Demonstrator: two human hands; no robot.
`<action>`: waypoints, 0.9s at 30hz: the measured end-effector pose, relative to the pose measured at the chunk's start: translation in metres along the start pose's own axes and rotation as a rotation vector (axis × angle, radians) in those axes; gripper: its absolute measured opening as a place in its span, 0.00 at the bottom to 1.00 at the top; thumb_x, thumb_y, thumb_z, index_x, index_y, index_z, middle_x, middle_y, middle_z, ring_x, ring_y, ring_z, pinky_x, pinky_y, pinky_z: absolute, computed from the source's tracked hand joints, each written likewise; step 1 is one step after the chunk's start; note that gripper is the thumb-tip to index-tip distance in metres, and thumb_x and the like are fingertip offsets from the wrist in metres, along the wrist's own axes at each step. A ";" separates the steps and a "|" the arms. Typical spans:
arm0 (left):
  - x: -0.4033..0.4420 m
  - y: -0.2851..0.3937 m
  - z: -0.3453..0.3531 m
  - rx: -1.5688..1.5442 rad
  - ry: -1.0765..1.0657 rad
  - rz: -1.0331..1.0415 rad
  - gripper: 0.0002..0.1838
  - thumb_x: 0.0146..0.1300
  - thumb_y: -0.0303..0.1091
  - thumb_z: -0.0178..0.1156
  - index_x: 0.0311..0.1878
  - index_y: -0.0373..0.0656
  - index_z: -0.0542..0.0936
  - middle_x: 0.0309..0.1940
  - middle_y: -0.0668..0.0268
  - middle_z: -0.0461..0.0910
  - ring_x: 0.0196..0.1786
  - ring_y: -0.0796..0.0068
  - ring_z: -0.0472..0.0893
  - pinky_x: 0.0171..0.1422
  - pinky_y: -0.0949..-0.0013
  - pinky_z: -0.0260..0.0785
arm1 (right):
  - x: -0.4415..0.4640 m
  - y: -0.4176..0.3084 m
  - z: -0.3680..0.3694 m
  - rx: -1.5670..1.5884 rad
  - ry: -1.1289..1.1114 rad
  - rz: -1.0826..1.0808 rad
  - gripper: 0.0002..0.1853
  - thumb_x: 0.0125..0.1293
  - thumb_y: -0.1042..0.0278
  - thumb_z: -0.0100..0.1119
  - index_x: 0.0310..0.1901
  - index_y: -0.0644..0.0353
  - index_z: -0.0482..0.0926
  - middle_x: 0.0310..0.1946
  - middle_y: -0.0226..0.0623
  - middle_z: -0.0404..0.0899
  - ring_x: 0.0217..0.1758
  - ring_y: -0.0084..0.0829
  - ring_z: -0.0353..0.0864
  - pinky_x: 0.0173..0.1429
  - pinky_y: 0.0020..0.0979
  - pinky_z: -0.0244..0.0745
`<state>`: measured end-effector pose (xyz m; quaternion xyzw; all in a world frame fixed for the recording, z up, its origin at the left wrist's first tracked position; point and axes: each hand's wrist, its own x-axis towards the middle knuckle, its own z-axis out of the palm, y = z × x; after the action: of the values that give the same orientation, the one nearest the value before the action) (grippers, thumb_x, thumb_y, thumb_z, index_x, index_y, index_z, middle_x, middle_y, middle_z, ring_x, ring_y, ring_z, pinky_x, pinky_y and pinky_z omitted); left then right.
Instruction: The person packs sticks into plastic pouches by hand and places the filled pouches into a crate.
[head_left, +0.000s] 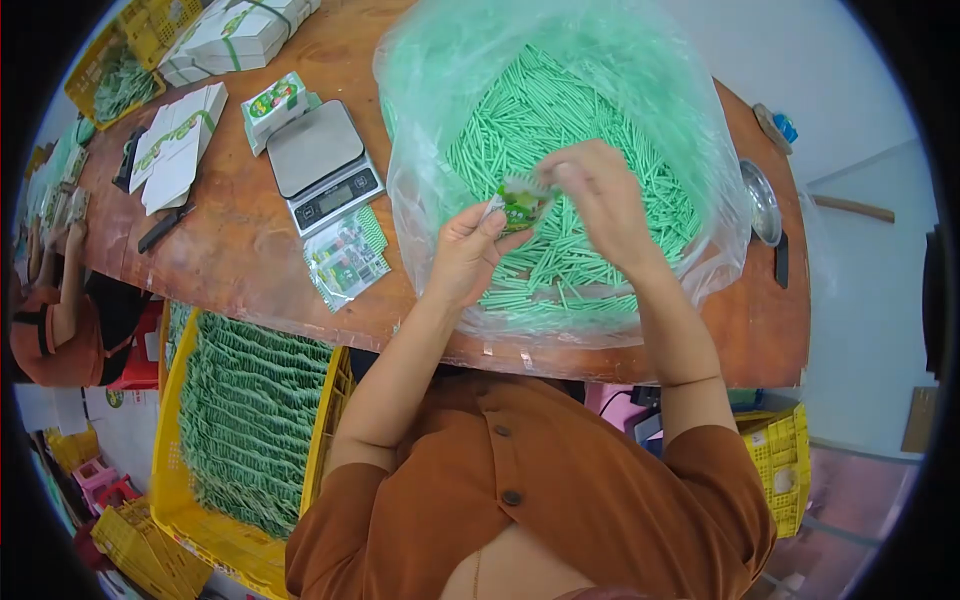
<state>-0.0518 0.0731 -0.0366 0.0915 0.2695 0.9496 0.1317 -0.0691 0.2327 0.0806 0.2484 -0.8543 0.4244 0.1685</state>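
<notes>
A small green and clear packet [520,207] is pinched between the fingers of my left hand [470,252], over the near part of a big clear plastic bag [425,150]. My right hand [603,195] is at the packet's right edge, its fingertips closed together; what they hold, if anything, is too small to make out. Beneath both hands, the bag is full of thin light-green sticks [570,110]. Left of the bag stands a digital scale [318,150], with flat printed packets [345,258] just in front of it.
Small white-green boxes [275,105], flat cartons [180,145] and a black-handled tool [165,228] lie left of the scale. A metal bowl [761,203] stands right of the bag. Below the table edge, a yellow crate [170,440] holds green packets. Another person [65,335] sits far left.
</notes>
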 end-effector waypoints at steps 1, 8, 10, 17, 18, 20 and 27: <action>-0.002 0.003 -0.001 0.004 0.003 0.008 0.12 0.63 0.29 0.54 0.48 0.35 0.76 0.47 0.61 0.77 0.51 0.66 0.76 0.56 0.58 0.70 | 0.004 -0.003 0.000 0.142 0.020 0.095 0.10 0.62 0.65 0.50 0.36 0.60 0.79 0.29 0.30 0.79 0.38 0.34 0.73 0.47 0.34 0.64; -0.010 0.021 -0.007 0.008 0.016 0.016 0.18 0.61 0.29 0.56 0.54 0.35 0.72 0.50 0.59 0.74 0.52 0.69 0.74 0.57 0.63 0.68 | 0.018 -0.029 0.019 -0.333 -0.273 -0.302 0.06 0.50 0.74 0.62 0.32 0.57 0.79 0.32 0.31 0.78 0.40 0.34 0.71 0.46 0.35 0.64; -0.028 0.063 0.005 0.777 -0.008 0.209 0.30 0.55 0.35 0.62 0.61 0.39 0.66 0.54 0.60 0.72 0.56 0.66 0.72 0.60 0.66 0.64 | 0.017 -0.035 0.024 -0.446 -0.186 -0.553 0.11 0.45 0.80 0.63 0.33 0.59 0.80 0.32 0.33 0.80 0.40 0.39 0.75 0.49 0.38 0.65; -0.180 0.125 0.024 1.875 0.242 0.357 0.08 0.43 0.26 0.57 0.30 0.43 0.75 0.27 0.59 0.76 0.38 0.57 0.77 0.40 0.61 0.71 | -0.026 -0.101 0.096 -0.133 -0.382 -1.081 0.07 0.51 0.78 0.59 0.34 0.61 0.77 0.35 0.39 0.81 0.42 0.39 0.75 0.55 0.43 0.66; -0.219 0.139 0.011 1.956 0.457 0.402 0.12 0.45 0.24 0.55 0.37 0.43 0.77 0.37 0.58 0.78 0.41 0.59 0.78 0.40 0.65 0.72 | -0.029 -0.096 0.098 -0.118 -0.389 -1.083 0.07 0.51 0.78 0.59 0.34 0.61 0.77 0.35 0.39 0.81 0.42 0.39 0.75 0.55 0.43 0.66; -0.310 0.184 -0.026 1.929 0.946 0.373 0.20 0.47 0.19 0.52 0.46 0.46 0.78 0.45 0.59 0.78 0.43 0.61 0.78 0.42 0.67 0.72 | -0.033 -0.082 0.095 0.047 -0.423 -0.823 0.06 0.51 0.78 0.59 0.33 0.62 0.76 0.36 0.39 0.81 0.44 0.39 0.75 0.54 0.43 0.66; -0.674 0.190 -0.249 1.927 1.055 -0.615 0.22 0.60 0.39 0.52 0.54 0.36 0.71 0.45 0.53 0.77 0.47 0.59 0.76 0.49 0.61 0.68 | -0.076 -0.062 0.148 0.290 -0.763 -0.831 0.09 0.49 0.71 0.55 0.34 0.59 0.76 0.34 0.30 0.76 0.42 0.30 0.74 0.45 0.32 0.71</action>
<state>0.4882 -0.4057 -0.2126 -0.3258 0.9191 0.1954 0.1041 0.0171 0.1018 -0.0038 0.7186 -0.6186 0.3157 -0.0345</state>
